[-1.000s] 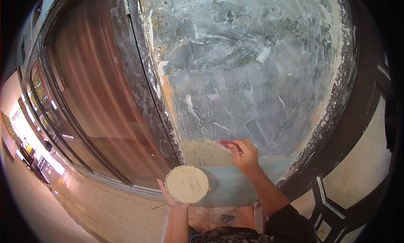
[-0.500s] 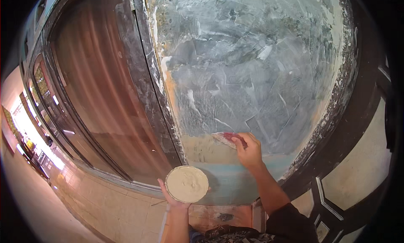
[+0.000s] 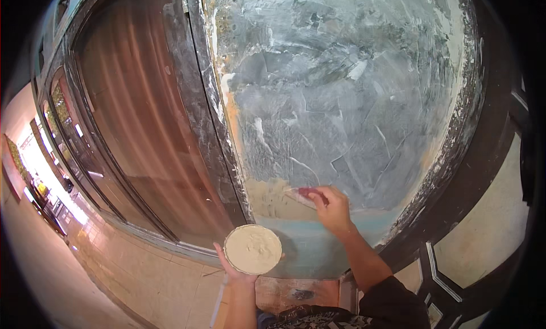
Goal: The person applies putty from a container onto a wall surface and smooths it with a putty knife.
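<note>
We note one scraper (image 3: 308, 192), reddish with a pale smeared edge, at the lower part of the wall panel (image 3: 352, 135), well above its bottom edge and somewhat nearer its left edge than its right. Its free end points toward the panel's left edge; its long axis, as we see it, runs nearly level, the free end slightly higher than the held end.

We find the right hand (image 3: 333, 206) grasping the scraper at its right end, thumb and fingers closed about it. Whether the blade presses on the surface along its whole length, we cannot tell. Left of the blade we record one beige patch (image 3: 270, 201), reaching to the panel's left edge, and beneath it one turquoise band (image 3: 307, 229).

We count one round bowl (image 3: 250, 273), filled with cream-coloured paste (image 3: 253, 249), in front of the panel's lower left corner. The left hand (image 3: 233, 272) grasps it from beneath, thumb up at its left side and a fingertip showing at its right; the remaining fingers are hidden.

Farther out, we list one curtain (image 3: 136, 107), reddish brown, left of the panel; one dark frame (image 3: 486, 101) along the panel's right edge; and a tiled floor (image 3: 165, 272) at lower left.
</note>
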Demonstrator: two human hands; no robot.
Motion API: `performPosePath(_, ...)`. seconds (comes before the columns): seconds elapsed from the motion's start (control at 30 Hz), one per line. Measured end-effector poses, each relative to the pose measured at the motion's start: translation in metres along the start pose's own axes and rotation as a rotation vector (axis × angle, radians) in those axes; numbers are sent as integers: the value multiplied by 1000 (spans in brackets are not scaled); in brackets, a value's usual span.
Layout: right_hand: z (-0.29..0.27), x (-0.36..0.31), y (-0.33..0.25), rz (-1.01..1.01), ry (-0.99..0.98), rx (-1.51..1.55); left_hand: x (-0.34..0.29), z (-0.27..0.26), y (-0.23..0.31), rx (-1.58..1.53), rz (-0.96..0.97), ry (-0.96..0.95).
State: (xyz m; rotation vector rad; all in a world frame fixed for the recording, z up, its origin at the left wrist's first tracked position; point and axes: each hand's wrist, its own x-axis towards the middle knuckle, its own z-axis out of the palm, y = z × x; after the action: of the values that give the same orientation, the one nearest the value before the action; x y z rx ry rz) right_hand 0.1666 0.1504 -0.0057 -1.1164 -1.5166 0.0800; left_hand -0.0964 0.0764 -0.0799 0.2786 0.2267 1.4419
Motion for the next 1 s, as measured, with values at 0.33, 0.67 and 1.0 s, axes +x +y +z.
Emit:
performPosePath(0.33,-5,17,-6,-49,68,11,5,-8,-6,4,-40,-38)
performPosePath(0.67,1,15,-2,-46,105,-35,12,-4,-8,-17,-88,-104)
performPosePath(1.0,-2,3,12,-24,54,-93,20,-2,-14,10,-105,-64)
